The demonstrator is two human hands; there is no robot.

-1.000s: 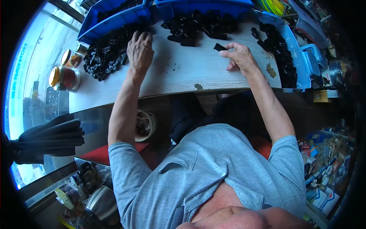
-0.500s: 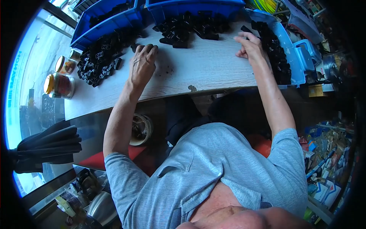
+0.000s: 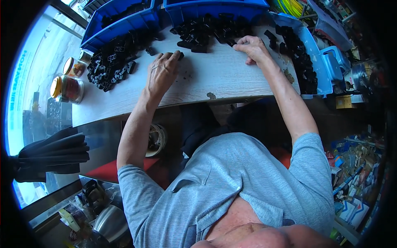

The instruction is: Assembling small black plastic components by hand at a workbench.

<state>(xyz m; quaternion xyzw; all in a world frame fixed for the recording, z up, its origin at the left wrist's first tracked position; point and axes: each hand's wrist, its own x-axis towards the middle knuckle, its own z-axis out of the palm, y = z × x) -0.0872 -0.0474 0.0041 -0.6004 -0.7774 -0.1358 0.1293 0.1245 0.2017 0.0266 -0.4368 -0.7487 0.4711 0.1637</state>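
Observation:
My left hand [image 3: 162,73] lies palm down on the pale wooden table [image 3: 219,78], its fingertips touching a small black plastic part [image 3: 181,54]. My right hand [image 3: 253,48] rests at the near edge of the middle heap of black parts [image 3: 206,32]. Its fingers curl onto a piece there, and I cannot tell whether they grip it. Another heap of black parts [image 3: 111,62] lies to the left of my left hand. A third heap [image 3: 298,58] fills the blue bin [image 3: 320,66] on the right.
Blue bins stand along the table's far edge at the left [image 3: 120,25] and the middle [image 3: 215,5]. Two lidded jars [image 3: 68,87] sit at the table's left end. A folded black umbrella [image 3: 51,155] lies below left, and cluttered goods [image 3: 351,165] crowd the right.
My right hand has left the right-hand bin and come left to the middle heap. My left hand has slid from the left heap toward the middle, onto a loose black part.

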